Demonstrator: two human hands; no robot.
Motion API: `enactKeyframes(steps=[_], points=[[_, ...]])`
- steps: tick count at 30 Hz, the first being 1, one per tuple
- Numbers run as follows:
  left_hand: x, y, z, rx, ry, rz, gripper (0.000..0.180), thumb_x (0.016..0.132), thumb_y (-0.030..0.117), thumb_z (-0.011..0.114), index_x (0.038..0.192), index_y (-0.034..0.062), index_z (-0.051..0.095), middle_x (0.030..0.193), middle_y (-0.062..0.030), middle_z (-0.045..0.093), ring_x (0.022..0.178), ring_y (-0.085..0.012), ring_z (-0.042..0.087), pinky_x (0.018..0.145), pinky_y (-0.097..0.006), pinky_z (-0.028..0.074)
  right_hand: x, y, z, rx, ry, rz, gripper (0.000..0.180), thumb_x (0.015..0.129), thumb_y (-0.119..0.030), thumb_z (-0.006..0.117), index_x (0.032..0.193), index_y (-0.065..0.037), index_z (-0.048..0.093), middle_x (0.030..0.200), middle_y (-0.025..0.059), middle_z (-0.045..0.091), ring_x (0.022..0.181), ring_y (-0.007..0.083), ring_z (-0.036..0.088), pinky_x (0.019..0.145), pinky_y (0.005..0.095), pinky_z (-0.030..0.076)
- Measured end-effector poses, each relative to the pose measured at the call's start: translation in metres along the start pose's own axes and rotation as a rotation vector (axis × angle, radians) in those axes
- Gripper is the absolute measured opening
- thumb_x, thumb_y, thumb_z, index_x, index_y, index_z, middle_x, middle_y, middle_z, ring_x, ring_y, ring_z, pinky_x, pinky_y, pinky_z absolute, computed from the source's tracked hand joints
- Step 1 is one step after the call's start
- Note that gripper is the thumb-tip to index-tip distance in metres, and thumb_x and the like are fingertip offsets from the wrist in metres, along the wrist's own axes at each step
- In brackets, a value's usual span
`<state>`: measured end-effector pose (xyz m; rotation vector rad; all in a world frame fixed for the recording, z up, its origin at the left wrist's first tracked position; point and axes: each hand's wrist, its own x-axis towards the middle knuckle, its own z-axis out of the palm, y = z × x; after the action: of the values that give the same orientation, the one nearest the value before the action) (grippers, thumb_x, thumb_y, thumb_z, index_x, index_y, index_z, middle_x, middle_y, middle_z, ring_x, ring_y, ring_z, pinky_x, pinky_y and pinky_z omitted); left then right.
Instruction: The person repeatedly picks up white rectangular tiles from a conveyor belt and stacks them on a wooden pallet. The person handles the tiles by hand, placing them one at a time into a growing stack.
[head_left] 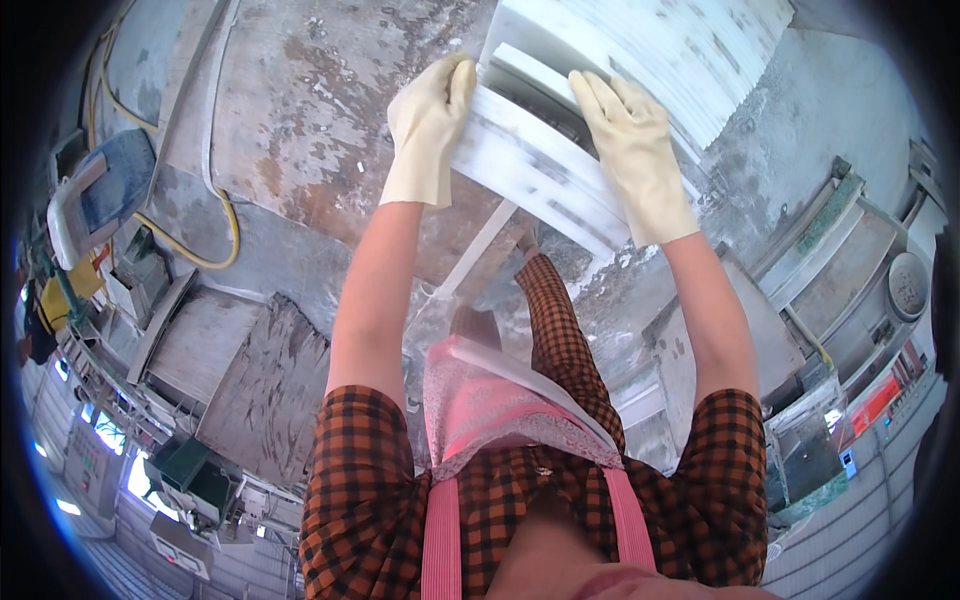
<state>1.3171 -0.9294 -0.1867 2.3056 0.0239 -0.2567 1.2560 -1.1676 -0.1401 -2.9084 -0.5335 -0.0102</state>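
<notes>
My left hand [432, 125], in a cream rubber glove, has its fingers bent together at the left end of a white, grey-streaked slab [535, 72]. My right hand [632, 150], gloved alike, curls its fingers over the right part of that slab. A dark gap shows beside the slab. Nearer me, more white slabs [535, 160] stand in a row between my wrists. A larger row of thin white slabs [650, 50] stretches away beyond my hands. The thumbs are partly hidden.
A stained, worn board [300, 120] lies to the left, with a yellow hose [235, 235] beside it. Farther left is a blue and white chair-like object [110, 190]. At right are a metal-framed bench [845, 250] and a round grey disc [907, 285].
</notes>
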Motion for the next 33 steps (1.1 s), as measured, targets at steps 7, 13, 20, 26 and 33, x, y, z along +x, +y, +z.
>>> enactKeyframes(steps=[7, 13, 20, 26, 33], points=[[-0.006, -0.003, -0.002, -0.016, 0.026, -0.007, 0.034, 0.094, 0.042, 0.055, 0.111, 0.0167, 0.071, 0.095, -0.0113, 0.072, 0.089, -0.0284, 0.069, 0.083, -0.035, 0.052, 0.019, -0.002, 0.018, 0.250, -0.433, 0.302, 0.025, 0.089, -0.021, 0.061, 0.107, -0.005, 0.061, 0.093, 0.0141, 0.069, 0.084, 0.0347, 0.067, 0.079, 0.0466, 0.052], [-0.009, -0.004, -0.005, 0.016, 0.031, -0.014, 0.033, 0.094, 0.041, 0.056, 0.111, 0.0173, 0.071, 0.093, -0.0111, 0.072, 0.087, -0.0275, 0.069, 0.082, -0.034, 0.052, 0.033, 0.010, 0.030, 0.277, -0.448, 0.334, 0.027, 0.088, -0.030, 0.065, 0.092, -0.004, 0.061, 0.093, 0.0163, 0.068, 0.089, 0.0357, 0.066, 0.078, 0.0463, 0.051], [-0.010, -0.007, -0.005, 0.014, 0.019, -0.026, 0.034, 0.094, 0.042, 0.055, 0.112, 0.0180, 0.072, 0.095, -0.0108, 0.073, 0.088, -0.0263, 0.070, 0.083, -0.034, 0.052, 0.020, 0.004, 0.022, 0.197, -0.446, 0.378, 0.034, 0.087, -0.038, 0.065, 0.102, -0.007, 0.063, 0.093, 0.0174, 0.069, 0.089, 0.0356, 0.066, 0.077, 0.0457, 0.052], [-0.010, -0.006, -0.006, 0.023, -0.009, -0.060, 0.035, 0.094, 0.042, 0.055, 0.114, 0.0178, 0.071, 0.099, -0.0103, 0.073, 0.090, -0.0262, 0.069, 0.084, -0.033, 0.052, 0.047, 0.005, 0.028, 0.192, -0.403, 0.373, 0.035, 0.089, -0.039, 0.064, 0.101, -0.006, 0.061, 0.093, 0.0175, 0.069, 0.086, 0.0358, 0.067, 0.073, 0.0452, 0.052], [-0.013, -0.005, -0.008, 0.004, -0.014, -0.086, 0.035, 0.094, 0.043, 0.055, 0.114, 0.0192, 0.071, 0.099, -0.0097, 0.073, 0.089, -0.0254, 0.070, 0.083, -0.033, 0.052, 0.059, -0.011, 0.020, 0.095, -0.352, 0.384, 0.024, 0.091, -0.029, 0.062, 0.096, -0.006, 0.057, 0.089, 0.0112, 0.069, 0.083, 0.0293, 0.069, 0.070, 0.0436, 0.054]])
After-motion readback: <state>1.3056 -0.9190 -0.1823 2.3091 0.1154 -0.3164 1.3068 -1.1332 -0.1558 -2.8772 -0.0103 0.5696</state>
